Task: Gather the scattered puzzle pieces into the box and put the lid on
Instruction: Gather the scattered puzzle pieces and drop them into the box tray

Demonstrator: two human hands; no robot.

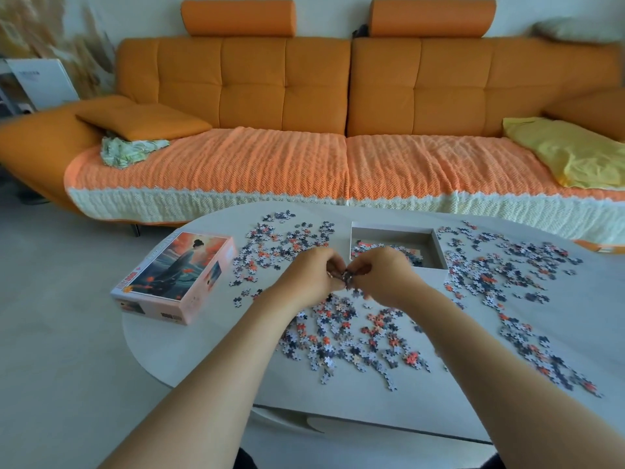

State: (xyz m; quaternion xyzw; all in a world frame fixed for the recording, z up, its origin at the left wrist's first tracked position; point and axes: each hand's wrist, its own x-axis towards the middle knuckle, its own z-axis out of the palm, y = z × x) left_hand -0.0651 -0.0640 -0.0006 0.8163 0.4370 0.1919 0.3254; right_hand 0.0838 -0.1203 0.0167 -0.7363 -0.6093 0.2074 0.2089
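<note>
1. Left hand [313, 272] and right hand [377, 274] meet fingertip to fingertip above mid-table, both pinched shut on a small clump of pieces [347, 276].
2. Both forearms reach in from the near edge, wrists raised, knuckles turned up.
3. Loose pieces [351, 336] lie thick right under the hands; more spread towards the far edge and down the right side.
4. The box [439, 248] sits open just beyond the right hand, near the far edge, a few pieces inside.
5. The lid [176, 275] rests picture-up at the left edge, apart from the pieces.
6. Bare table [203, 350] shows at the near-left corner.
7. A sofa [338, 96] runs behind the far edge.
</note>
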